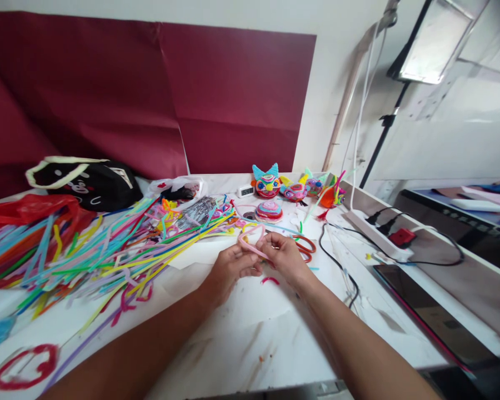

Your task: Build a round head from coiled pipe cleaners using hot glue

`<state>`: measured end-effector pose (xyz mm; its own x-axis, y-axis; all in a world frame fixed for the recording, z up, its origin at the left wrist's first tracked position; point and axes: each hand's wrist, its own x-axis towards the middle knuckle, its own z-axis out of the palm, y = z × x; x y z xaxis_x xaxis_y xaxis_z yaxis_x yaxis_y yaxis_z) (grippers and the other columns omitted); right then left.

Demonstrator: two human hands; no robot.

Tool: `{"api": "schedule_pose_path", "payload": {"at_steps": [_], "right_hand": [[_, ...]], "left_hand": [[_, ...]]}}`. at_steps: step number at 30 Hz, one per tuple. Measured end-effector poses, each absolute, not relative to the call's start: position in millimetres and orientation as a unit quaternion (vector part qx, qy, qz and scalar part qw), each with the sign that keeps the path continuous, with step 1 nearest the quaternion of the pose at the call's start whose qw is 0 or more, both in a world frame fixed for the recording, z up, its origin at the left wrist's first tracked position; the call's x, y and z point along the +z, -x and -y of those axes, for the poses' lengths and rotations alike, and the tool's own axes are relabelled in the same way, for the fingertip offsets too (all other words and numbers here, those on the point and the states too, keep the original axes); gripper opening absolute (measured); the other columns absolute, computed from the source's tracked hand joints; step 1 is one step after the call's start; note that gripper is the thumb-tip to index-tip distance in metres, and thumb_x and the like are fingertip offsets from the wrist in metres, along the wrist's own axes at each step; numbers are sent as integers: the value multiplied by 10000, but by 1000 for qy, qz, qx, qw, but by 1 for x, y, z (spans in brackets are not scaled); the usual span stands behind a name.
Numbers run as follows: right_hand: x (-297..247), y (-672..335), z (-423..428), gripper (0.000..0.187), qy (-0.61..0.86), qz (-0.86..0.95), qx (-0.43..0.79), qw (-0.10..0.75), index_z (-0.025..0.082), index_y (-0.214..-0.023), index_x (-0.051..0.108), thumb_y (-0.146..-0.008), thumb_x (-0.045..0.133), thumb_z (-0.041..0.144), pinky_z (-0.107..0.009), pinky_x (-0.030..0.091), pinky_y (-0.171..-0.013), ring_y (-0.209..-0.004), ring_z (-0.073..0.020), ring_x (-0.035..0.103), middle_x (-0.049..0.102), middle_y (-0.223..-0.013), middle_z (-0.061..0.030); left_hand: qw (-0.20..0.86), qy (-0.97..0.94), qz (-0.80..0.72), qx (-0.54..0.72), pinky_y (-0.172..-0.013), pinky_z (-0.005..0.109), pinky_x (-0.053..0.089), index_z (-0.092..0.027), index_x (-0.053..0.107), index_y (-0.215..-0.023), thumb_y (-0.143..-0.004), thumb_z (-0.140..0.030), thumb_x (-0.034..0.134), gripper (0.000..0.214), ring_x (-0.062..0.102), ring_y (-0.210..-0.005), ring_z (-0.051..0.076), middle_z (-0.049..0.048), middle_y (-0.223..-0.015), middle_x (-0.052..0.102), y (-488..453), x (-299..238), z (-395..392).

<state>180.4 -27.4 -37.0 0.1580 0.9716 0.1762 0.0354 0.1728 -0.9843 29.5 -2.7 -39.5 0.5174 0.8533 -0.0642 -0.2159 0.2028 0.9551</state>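
Both my hands meet over the middle of the white table (241,333). My left hand (232,268) and my right hand (284,253) are closed on a pink pipe cleaner (250,238) bent into a loop between them. A short red pipe cleaner piece (270,280) lies on the table just below my right hand. Red-orange pipe cleaner loops (306,244) lie right of my right hand.
A big heap of coloured pipe cleaners (91,244) covers the left side. A black bag (87,180) and a red plastic bag (29,211) sit behind it. Finished colourful figures (269,183) stand at the back. A power strip (381,236), black cables (337,261) and a tablet (425,316) lie at right.
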Motion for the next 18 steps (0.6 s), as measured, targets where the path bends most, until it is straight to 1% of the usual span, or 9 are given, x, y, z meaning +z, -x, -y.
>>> {"api": "schedule_pose_path", "payload": {"at_steps": [3, 6, 12, 15, 18], "right_hand": [[-39, -182, 26, 163, 505, 514, 384, 578, 192, -687, 612, -697, 652, 350, -245, 367, -558, -583, -121, 490, 593, -641, 15], [-41, -184, 25, 169, 504, 531, 376, 568, 188, -680, 613, -694, 660, 350, -252, 364, -570, -578, -121, 480, 588, -621, 17], [-40, -185, 25, 189, 492, 559, 385, 545, 189, -691, 604, -719, 652, 370, -257, 362, -569, -568, -123, 483, 587, -606, 19], [-36, -187, 28, 202, 470, 572, 412, 531, 189, -682, 579, -743, 646, 370, -255, 346, -555, -536, -112, 462, 556, -574, 34], [-32, -190, 33, 202, 434, 583, 455, 515, 183, -734, 583, -790, 611, 374, -264, 354, -569, -559, -125, 506, 585, -606, 19]], "left_hand": [[702, -528, -306, 368, -684, 291, 533, -126, 679, -885, -639, -406, 813, 396, 652, -689, 158, 56, -769, 695, -29, -39, 1], [679, -544, -324, 372, -661, 275, 521, -114, 679, -828, -668, -459, 784, 395, 641, -650, 144, 47, -722, 681, -29, -42, -1], [664, -551, -336, 377, -618, 269, 502, -123, 650, -760, -691, -453, 763, 355, 624, -591, 132, 27, -677, 664, -30, -45, -3], [663, -550, -340, 378, -596, 260, 489, -122, 639, -737, -699, -440, 754, 340, 608, -565, 124, 20, -652, 655, -30, -43, -1], [665, -547, -339, 379, -586, 249, 479, -125, 639, -741, -725, -421, 733, 312, 602, -562, 118, 7, -647, 650, -30, -42, 2]]}}
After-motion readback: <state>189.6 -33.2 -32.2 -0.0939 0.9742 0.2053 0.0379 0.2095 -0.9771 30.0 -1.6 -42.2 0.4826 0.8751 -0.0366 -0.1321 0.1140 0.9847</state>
